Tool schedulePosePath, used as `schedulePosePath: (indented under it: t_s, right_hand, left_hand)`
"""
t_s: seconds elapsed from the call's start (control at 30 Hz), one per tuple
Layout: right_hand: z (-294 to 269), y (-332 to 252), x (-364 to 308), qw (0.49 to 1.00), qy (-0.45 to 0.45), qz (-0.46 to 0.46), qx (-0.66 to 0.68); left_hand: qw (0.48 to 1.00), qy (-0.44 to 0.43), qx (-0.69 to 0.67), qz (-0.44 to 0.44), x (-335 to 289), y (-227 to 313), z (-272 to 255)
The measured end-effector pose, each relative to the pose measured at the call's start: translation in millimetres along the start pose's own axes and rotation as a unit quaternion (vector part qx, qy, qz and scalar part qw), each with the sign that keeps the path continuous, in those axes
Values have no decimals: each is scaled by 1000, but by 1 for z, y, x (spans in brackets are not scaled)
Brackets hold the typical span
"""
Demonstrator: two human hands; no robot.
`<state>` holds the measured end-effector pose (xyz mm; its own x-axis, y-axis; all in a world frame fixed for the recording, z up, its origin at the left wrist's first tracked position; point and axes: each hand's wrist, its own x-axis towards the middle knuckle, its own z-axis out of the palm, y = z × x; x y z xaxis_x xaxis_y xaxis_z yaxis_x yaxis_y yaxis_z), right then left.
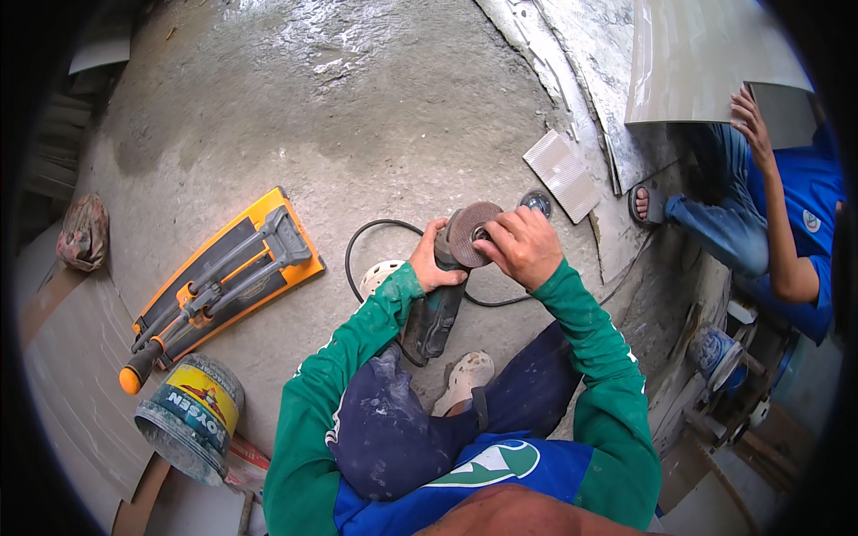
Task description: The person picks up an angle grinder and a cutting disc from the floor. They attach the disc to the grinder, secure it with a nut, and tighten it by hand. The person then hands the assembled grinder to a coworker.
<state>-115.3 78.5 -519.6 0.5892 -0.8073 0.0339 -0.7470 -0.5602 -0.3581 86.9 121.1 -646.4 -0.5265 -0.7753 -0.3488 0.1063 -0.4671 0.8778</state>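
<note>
An angle grinder (438, 313) is held above my lap, its head up and its dark body slanting down between my knees. My left hand (432, 259) is wrapped round the grinder near its head, thumb across the front. A reddish-brown abrasive disc (466, 234) sits on the head, facing me. My right hand (523, 246) is closed at the disc's centre, its fingertips on a small dark round nut (481, 235). Just beyond the right hand, a round dark metallic piece (536, 202) lies on the floor, partly hidden by the fingers.
A yellow-and-black tile cutter (228, 277) and a dusty bucket (192, 415) stand left. The grinder's black cord (357, 237) loops over the concrete floor. A ribbed tile piece (561, 176) lies ahead right. At right, a co-worker (786, 205) in blue holds a large tile (706, 62).
</note>
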Motion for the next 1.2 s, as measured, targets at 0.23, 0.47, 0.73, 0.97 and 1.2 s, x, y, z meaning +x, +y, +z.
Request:
schedulePosePath:
  t_s: [0.23,0.47,0.73,0.97,1.2]
  right_hand:
    - [-2,-4,5,999,23,-25,5]
    - [-4,-4,5,999,34,-15,10]
    - [1,-2,0,999,33,2,23]
    - [8,2,-7,998,33,32,50]
    - [14,-10,8,997,-23,59,47]
  left_hand:
    - [1000,3,-3,-18,0,-4,-1]
    - [1000,5,8,-1,1,-6,-1]
    - [1000,16,0,-2,0,-13,-3]
    - [999,33,3,1,0,-7,0]
    - [996,65,-52,22,0,-6,5]
